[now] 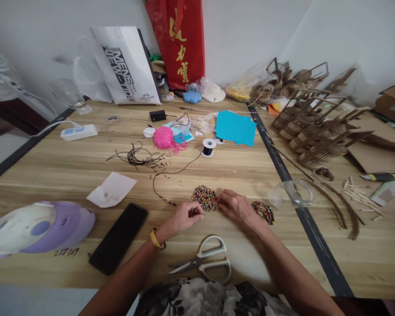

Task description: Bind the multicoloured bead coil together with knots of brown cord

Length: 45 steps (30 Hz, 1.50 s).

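A loose pile of small multicoloured beads (204, 198) lies on the table between my hands. My left hand (186, 216), with a yellow band at the wrist, is closed in a pinch at the pile's lower left. A thin black cord (154, 181) with a row of beads strung on it runs into this hand, and a dark tip shows at the fingertips. My right hand (234, 204) rests at the pile's right edge, fingers curled together and touching beads; what they pinch is hidden. Beside that wrist lies a coil of strung beads (263, 212).
Open-bladed scissors (199, 262) lie near me, a black phone (118, 239) to the left. The cord leads from a spool (208, 148). Further back are pink yarn (163, 138), blue sheets (236, 127) and cut cord pieces (136, 156). Small woven baskets (311, 127) stand right.
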### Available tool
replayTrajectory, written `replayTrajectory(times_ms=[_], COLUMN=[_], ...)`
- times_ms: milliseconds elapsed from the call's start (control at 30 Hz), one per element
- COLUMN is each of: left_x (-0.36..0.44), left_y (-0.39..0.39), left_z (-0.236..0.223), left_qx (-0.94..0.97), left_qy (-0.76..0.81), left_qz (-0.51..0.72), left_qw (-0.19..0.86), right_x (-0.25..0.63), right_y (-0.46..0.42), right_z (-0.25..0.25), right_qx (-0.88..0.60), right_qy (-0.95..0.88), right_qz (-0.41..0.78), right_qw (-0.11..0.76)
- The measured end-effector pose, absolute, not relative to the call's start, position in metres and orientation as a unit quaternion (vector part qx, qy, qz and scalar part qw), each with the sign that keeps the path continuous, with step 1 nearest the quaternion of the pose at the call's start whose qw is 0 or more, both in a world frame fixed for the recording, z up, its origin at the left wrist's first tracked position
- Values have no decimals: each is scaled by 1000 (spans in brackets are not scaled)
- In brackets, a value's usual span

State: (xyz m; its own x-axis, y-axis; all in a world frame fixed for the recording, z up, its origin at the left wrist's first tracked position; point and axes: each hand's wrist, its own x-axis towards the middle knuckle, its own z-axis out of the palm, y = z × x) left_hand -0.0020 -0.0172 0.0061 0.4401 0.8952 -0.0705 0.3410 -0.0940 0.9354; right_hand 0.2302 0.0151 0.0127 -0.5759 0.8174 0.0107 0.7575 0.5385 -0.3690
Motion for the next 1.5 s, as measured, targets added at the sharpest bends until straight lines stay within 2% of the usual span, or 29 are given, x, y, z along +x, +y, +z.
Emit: replayTrajectory(times_ms=[400,733,933,1033,1167,1333,1500], left_x=[-23,-12,-12,-12,-14,-20,-24], left_y=[-8,-11,-11,-10,-7,-3,-2], left_z=[9,7,4,8,13,19,21], left_qx=[723,741,721,695,632,507,440], left_qy=[502,500,491,484,477,471,468], left_qz=[214,220,264,294,344,399,433], left_qw=[423,391,411,443,506,602,633], right_x=[228,211,194,187,180,173,169], right_y=[14,2,-5,-10,-19,-27,-28], right_z=[11,9,1,-3,-5,0,5], right_qx=[-469,-391,-325,-302,-247,-160,-140], right_qy=[-868,-862,-851,-847,-867,-903,-891], right_qz=[142,192,200,208,221,283,367], right_qw=[78,257,360,385,372,282,227])
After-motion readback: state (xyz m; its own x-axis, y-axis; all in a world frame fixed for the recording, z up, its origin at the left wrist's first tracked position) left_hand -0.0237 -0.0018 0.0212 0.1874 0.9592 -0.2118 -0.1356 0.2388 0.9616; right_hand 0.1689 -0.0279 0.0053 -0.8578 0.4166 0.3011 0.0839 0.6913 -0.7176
